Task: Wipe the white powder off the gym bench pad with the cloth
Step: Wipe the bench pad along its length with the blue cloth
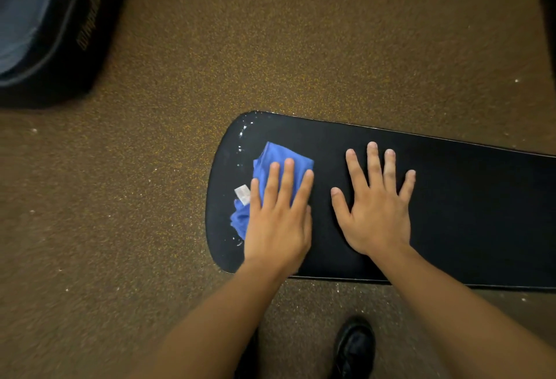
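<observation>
A long black gym bench pad (466, 213) runs from the middle of the view to the right edge. My left hand (278, 216) presses flat, fingers straight, on a crumpled blue cloth (279, 154) with a white tag, near the pad's rounded left end. Flecks of white powder (242, 133) dot the pad along that rounded end, left of the cloth. My right hand (376, 201) lies flat on the bare pad with its fingers spread, a short way right of the cloth.
Brown speckled floor (150, 198) surrounds the pad, with scattered white specks on it. A dark padded piece of equipment (54, 32) lies at the upper left. A black shoe (356, 345) stands below the pad's near edge.
</observation>
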`<state>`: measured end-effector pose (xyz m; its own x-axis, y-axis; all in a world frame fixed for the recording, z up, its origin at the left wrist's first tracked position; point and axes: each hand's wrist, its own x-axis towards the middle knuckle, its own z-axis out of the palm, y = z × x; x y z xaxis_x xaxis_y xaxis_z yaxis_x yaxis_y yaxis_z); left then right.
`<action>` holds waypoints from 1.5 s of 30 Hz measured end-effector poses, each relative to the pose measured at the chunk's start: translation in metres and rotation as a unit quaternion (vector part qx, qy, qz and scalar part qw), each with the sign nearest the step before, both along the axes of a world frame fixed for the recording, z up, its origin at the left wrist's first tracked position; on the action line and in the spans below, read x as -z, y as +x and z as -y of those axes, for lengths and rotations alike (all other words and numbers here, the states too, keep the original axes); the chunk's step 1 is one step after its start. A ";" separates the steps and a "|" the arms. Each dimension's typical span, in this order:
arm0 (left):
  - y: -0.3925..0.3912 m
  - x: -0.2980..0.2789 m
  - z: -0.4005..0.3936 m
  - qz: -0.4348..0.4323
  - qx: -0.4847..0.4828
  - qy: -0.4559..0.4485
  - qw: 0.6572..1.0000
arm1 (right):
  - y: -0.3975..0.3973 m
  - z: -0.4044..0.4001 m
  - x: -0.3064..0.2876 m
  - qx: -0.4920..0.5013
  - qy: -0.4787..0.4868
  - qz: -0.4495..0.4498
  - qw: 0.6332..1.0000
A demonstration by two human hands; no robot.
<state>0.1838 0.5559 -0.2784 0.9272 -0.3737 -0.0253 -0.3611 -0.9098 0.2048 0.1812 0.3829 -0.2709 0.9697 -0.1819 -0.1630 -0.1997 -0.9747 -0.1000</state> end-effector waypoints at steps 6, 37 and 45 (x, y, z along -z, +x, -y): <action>0.080 0.001 0.010 -0.024 0.039 0.003 0.999 | -0.002 0.002 0.000 -0.002 0.002 0.001 1.000; 0.067 -0.003 -0.001 -0.027 -0.002 -0.009 1.000 | -0.001 0.000 -0.001 0.004 0.004 0.006 1.000; 0.081 -0.001 -0.043 -0.020 -0.109 -0.025 0.994 | -0.001 0.001 -0.001 0.006 0.010 0.005 1.000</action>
<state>0.2650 0.5986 -0.2773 0.9848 -0.1661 -0.0505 -0.1475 -0.9540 0.2611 0.1803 0.3824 -0.2694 0.9689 -0.1904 -0.1578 -0.2103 -0.9701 -0.1208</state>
